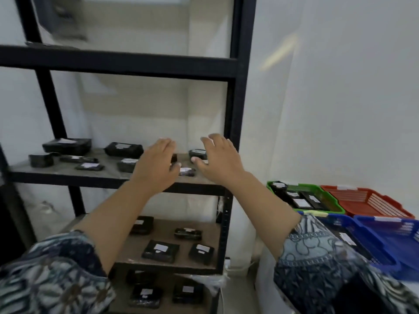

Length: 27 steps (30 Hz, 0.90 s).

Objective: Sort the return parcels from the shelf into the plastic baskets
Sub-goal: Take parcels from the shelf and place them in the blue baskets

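Left hand (156, 164) and right hand (218, 159) reach forward side by side over the right end of the middle shelf (68, 173) of a black metal rack (238, 87). Both hands are spread wide with fingers loosely bent, palms down, holding nothing.

Between the two thumbs lies a small black parcel (187, 172) with a white label, near the shelf's front edge. The picture is blurred, so it is unclear whether either thumb touches it. Just behind the right thumb, toward the back right corner, sits a second labelled parcel (198, 152). Other black wrapped parcels (123, 149) are scattered over the left and middle of this shelf.

One level down, the lower shelf (165, 225) carries four labelled packets (160, 249).

To the right of the rack stand the plastic baskets. A green basket (330, 198) holds several black parcels. A red basket (371, 200) sits against its right side. Two blue baskets (396, 236) sit nearer the viewer. Patterned sleeves (317, 257) cover both upper arms.
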{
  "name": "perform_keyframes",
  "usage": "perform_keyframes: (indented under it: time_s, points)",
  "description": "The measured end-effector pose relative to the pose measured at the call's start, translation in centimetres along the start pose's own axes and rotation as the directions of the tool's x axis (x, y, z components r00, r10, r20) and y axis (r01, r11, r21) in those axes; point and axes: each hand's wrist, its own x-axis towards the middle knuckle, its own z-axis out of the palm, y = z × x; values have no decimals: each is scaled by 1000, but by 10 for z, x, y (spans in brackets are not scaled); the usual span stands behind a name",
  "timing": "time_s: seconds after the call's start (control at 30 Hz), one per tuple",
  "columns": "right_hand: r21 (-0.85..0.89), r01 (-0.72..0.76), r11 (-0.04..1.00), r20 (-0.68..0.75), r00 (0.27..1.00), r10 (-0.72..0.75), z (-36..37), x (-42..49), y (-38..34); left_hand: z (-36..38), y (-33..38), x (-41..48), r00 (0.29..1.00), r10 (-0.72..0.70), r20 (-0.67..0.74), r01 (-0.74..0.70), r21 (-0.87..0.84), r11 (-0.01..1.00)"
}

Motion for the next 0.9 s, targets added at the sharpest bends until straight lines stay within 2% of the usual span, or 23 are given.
perform_keyframes:
  time_s: [0.3, 0.57, 0.67, 0.9]
  points:
    - [-53, 105, 993, -130, 985, -111, -21, 131, -64, -70, -107, 61, 990, 32, -135, -9, 168, 986]
    - [-70, 218, 973, -311, 922, -229, -28, 263, -117, -108, -217, 149, 950, 63, -305, 9, 229, 973]
    - [-59, 241, 969, -327, 912, -247, -24, 308, -139, -116, -265, 164, 933, 33, -359, 42, 199, 979]
    - [-18, 214, 977, -269, 940, -211, 3, 382, -202, -136, -376, 181, 916, -72, -395, 143, 154, 978]
